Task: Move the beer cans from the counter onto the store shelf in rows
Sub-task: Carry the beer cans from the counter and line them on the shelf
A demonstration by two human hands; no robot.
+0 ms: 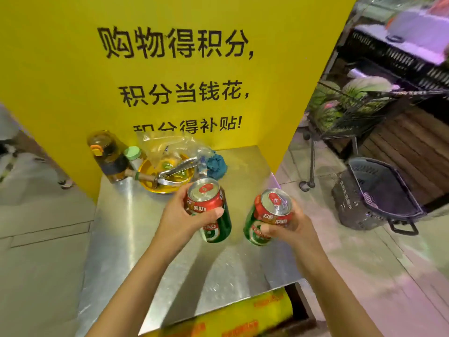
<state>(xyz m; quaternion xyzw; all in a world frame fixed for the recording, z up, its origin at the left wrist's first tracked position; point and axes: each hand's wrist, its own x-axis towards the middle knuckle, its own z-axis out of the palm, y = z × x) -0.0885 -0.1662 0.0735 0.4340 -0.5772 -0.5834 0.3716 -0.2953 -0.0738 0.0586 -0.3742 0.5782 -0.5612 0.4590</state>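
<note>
Head view: the left hand (181, 215) grips a green-and-red beer can (211, 210), fingers wrapped around its far side and the thumb across the label; the can is tilted, silver top toward the camera. The right hand (290, 227) grips a second beer can (267, 216) in the same manner, thumb pressed on the lower label, top also tilted toward the camera. The two cans are near each other but apart, both held above the metal bench (126, 239) and not touching it. Beyond the left hand, at the far edge of the bench against the yellow sign panel (170, 69), stand a dark bottle (109, 154) with an orange clasp and a green-capped container (133, 155). Just beside these lies a yellow bowl (151, 176) with metal tongs (177, 170) resting across it, a clear plastic bag (167, 147) behind it and a blue cloth (217, 165) beside it. Well to the right of the right hand, on the floor, sits a dark shopping basket (379, 195); beyond it stands a wire cart (345, 113) holding watermelons.
</note>
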